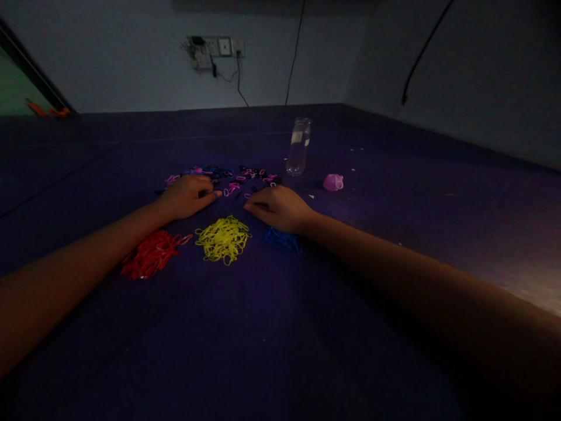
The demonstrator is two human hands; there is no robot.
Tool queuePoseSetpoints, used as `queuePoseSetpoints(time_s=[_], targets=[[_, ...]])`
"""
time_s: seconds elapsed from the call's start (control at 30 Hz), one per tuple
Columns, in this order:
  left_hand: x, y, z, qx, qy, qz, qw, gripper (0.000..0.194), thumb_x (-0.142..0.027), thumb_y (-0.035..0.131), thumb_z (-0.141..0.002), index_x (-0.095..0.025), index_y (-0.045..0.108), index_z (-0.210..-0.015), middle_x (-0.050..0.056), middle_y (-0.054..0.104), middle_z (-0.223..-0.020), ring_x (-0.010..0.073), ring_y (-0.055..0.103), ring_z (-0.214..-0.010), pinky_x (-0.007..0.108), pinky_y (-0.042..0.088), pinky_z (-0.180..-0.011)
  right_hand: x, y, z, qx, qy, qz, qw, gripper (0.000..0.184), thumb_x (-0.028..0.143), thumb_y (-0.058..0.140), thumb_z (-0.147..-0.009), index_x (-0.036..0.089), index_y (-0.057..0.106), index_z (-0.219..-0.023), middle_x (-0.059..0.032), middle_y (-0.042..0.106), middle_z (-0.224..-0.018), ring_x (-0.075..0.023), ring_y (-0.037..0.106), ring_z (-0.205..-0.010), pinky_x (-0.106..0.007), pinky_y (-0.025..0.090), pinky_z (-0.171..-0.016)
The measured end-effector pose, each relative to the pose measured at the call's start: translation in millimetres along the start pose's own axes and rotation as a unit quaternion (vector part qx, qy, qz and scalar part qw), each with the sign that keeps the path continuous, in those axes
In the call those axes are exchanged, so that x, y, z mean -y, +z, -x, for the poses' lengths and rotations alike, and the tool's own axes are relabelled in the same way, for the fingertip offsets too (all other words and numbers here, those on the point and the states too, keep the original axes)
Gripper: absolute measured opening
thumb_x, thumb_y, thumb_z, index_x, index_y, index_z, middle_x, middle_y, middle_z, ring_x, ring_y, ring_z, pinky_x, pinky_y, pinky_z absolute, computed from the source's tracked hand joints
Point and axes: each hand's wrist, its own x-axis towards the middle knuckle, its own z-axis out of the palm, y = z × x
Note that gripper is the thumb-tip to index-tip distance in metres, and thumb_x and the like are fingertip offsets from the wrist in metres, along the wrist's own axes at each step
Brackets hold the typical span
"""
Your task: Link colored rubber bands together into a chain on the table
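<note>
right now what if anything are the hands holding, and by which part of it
It cannot be told: the left hand and the right hand are both at the loose mixed bands, but the dim picture shows no clear grip.

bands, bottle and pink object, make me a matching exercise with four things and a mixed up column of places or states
1. red bands
2. yellow bands
3. clear bottle
4. pink object

A. standing upright
B. beside the left forearm
C. right of the bottle
D. between the red bands and blue bands

Pairs: 1-B, 2-D, 3-A, 4-C
</note>
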Motion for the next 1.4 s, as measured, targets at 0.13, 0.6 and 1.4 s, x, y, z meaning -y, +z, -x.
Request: queuePoseSetpoints(time_s=[0.13, 0.6, 1.4], targets=[[1.4, 1.2, 0.1, -0.001, -0.004, 0.002, 1.0, 0.039, -0.04, 0.04, -0.088, -0.018, 0.043, -0.056, -0.001, 0.042, -0.061, 0.0133, 0.044, -0.061, 0.027, 0.034, -0.064, -0.1, 0.8, -0.4, 0.002, 0.008, 0.003, 1.0, 0.027, 0.029, 0.044, -0.093, 0.016, 0.068, -0.094, -0.0045, 0.068, -0.09, -0.013, 0.057, -0.075, -0.025, 0.032, -0.065], [6.7, 2.6, -0.1, -0.007, 0.01, 0.005, 1.0, 0.04, -0.043, 0.042, -0.089, -0.015, 0.047, -0.06, -0.002, 0.041, -0.064, 0.0115, 0.043, -0.066, 0.027, 0.035, -0.07, -4.5, 1.6, -2.0, 0.001, -0.004, -0.006, 1.0, 0.03, 0.032, 0.042, -0.093, 0.016, 0.067, -0.099, -0.0025, 0.064, -0.085, -0.0128, 0.054, -0.076, -0.025, 0.032, -0.068], [2.5, -1.3, 0.2, 0.005, -0.001, -0.009, 1.0, 0.044, -0.042, 0.042, -0.092, -0.014, 0.04, -0.057, -0.003, 0.034, -0.062, 0.0077, 0.033, -0.063, 0.024, 0.032, -0.07, -15.1, 9.4, -4.3, -0.025, -0.02, -0.023, 0.999, 0.041, 0.041, 0.037, -0.095, 0.013, 0.067, -0.098, -0.0006, 0.062, -0.092, -0.015, 0.056, -0.092, -0.026, 0.034, -0.075]])
